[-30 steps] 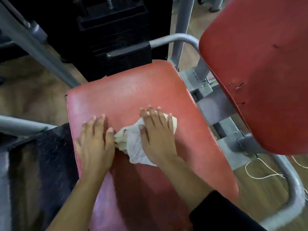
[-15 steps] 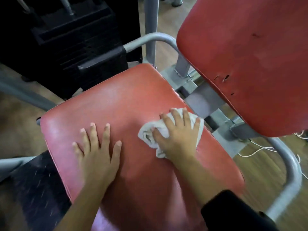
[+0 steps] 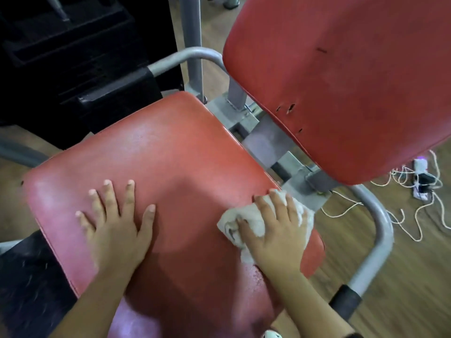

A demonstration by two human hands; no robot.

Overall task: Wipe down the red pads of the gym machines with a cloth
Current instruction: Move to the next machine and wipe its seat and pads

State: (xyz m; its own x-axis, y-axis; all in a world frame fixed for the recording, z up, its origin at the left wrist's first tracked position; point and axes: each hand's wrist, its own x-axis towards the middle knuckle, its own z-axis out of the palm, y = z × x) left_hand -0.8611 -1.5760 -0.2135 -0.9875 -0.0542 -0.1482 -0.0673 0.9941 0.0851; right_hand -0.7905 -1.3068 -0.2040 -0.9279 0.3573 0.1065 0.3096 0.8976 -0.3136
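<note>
White cloth (image 3: 253, 222) under flat right hand (image 3: 275, 230) at right edge of red seat pad (image 3: 170, 152) | left hand (image 3: 114, 228) splayed on pad

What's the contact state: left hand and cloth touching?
Apart. The head view shows the left hand flat on the seat pad, with bare red vinyl between its thumb and the cloth under the right hand.

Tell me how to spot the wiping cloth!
Find the big flat red seat pad below the tilted red back pad. At the seat's right edge, the right hand presses down on a crumpled cloth. It is the only whitish, soft thing on all that red.
</note>
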